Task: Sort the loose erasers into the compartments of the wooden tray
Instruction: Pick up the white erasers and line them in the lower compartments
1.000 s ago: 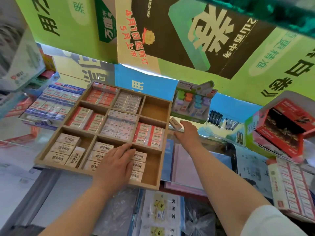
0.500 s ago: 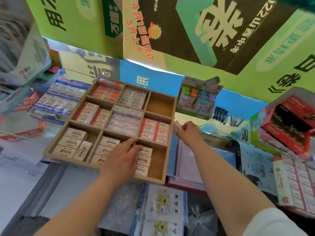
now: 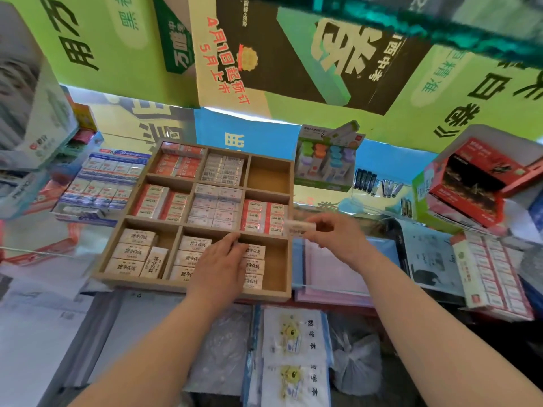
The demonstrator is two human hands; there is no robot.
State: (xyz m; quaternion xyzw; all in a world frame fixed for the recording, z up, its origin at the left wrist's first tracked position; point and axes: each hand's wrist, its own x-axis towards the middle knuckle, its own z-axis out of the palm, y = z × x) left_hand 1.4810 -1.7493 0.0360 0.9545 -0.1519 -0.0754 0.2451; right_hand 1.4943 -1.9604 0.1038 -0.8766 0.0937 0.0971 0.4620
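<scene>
Both forearms were bare to the frame's lower edge; the left hand and right hand wore no gloves.

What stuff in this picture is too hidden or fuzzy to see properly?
Head view only:
- The erasers under the left hand in the wooden tray: the hand covers them.
- The label on the eraser held by the right hand: blurred and too small to read.
- The right hand's fingertips: partly behind that eraser.
- The box of erasers at the right: it runs off towards the edge and its print is too small.
</scene>
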